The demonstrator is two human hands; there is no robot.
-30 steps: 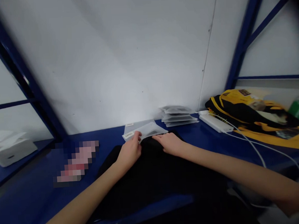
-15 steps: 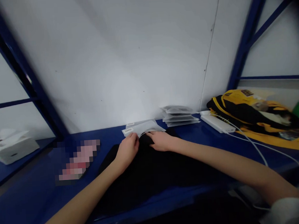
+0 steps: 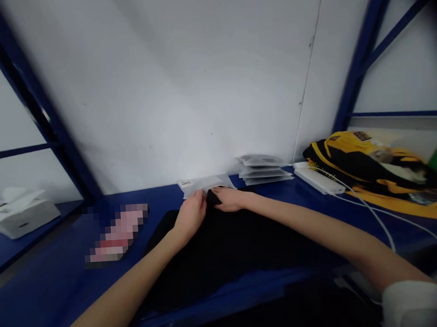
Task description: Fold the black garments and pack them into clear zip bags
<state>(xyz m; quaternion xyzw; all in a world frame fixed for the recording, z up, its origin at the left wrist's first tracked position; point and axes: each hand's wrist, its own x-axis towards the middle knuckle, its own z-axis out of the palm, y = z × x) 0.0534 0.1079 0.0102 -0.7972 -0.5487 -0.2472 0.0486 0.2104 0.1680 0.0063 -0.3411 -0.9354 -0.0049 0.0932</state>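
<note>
Black cloth (image 3: 223, 247), folded or bunched, lies over the front middle of the blue table; it may be a garment, but its shape is too dark to tell. At its far edge my left hand (image 3: 191, 212) is closed, thumb and fingers pinching the fabric. My right hand (image 3: 228, 200) grips the same edge just to the right, its fingertips partly hidden by a raised black fold. Directly behind both hands, a frosted plastic packet (image 3: 202, 183) with a small white label lies flat by the wall.
Several frosted packets (image 3: 265, 169) are stacked at the back right. Beside them are a white power bank (image 3: 319, 178) with cables and a yellow and black bag (image 3: 374, 166). A blurred pink item (image 3: 119, 236) and a tissue box (image 3: 23, 215) are at left. Blue posts flank the wall.
The front one of two labelled packets behind my hands no longer shows; one remains visible. A black fold now stands up between my hands, and my right hand has shifted slightly up.
</note>
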